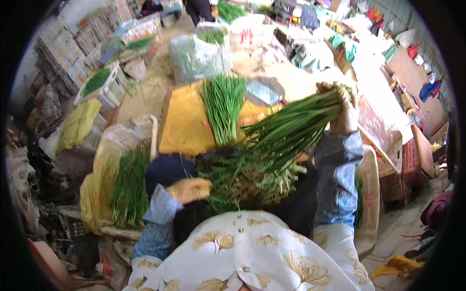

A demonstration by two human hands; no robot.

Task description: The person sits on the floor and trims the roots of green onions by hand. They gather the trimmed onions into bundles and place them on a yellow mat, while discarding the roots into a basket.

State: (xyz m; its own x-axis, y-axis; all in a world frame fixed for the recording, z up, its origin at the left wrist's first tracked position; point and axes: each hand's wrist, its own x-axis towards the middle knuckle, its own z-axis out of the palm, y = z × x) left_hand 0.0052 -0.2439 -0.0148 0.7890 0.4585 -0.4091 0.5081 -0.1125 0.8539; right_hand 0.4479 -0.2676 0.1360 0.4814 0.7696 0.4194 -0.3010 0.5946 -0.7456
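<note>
At the right, my right hand (pixel 345 107) is raised and grips a thick bunch of garlic chives (pixel 298 116) by the stem end. The leaves hang down to the left, over my lap. My left hand (pixel 191 190) is blurred and curled, beside a heap of loose leaves and stalks (pixel 247 182) on my lap; whether it holds anything does not show. In front, another bunch of chives (pixel 224 109) lies on a yellow board (pixel 180 123), white ends towards me. Behind that bunch, to its right, a pale bluish block-like object (pixel 264 92) lies on a dark round surface.
A crate lined with yellow plastic (pixel 96 192) stands at my left, with chives (pixel 131 185) in it. Another pale crate (pixel 369 203) is at my right. Beyond the board stands a plastic-wrapped bundle (pixel 198 58). A person (pixel 199 10) is at the far end.
</note>
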